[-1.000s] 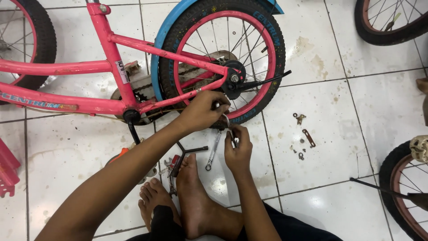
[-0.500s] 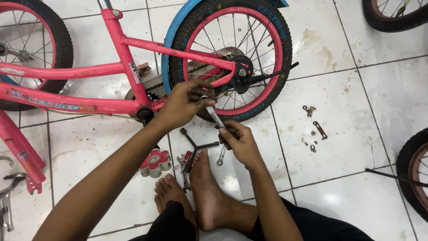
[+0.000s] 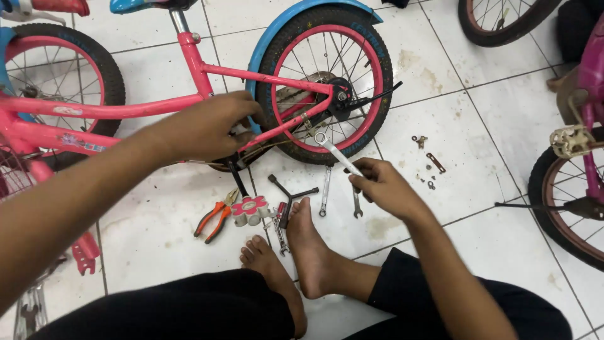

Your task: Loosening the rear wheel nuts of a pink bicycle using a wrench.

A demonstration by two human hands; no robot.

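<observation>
The head view shows the right hand [image 3: 384, 187] gripping a combination wrench [image 3: 336, 151] mid-frame, its long axis slanting up-left so the ring end points toward the rear wheel [image 3: 324, 82]. The left hand [image 3: 211, 126] closes on the pink bicycle frame [image 3: 126, 108], seemingly steadying it. Pliers [image 3: 214, 218] lie on the tiled floor [image 3: 478, 132].

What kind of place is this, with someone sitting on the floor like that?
Probably a small bicycle repair spot: a pink child's bicycle lies on the tiled floor, pliers and loose wrenches beside it, and the right hand holds a spanner.
</observation>
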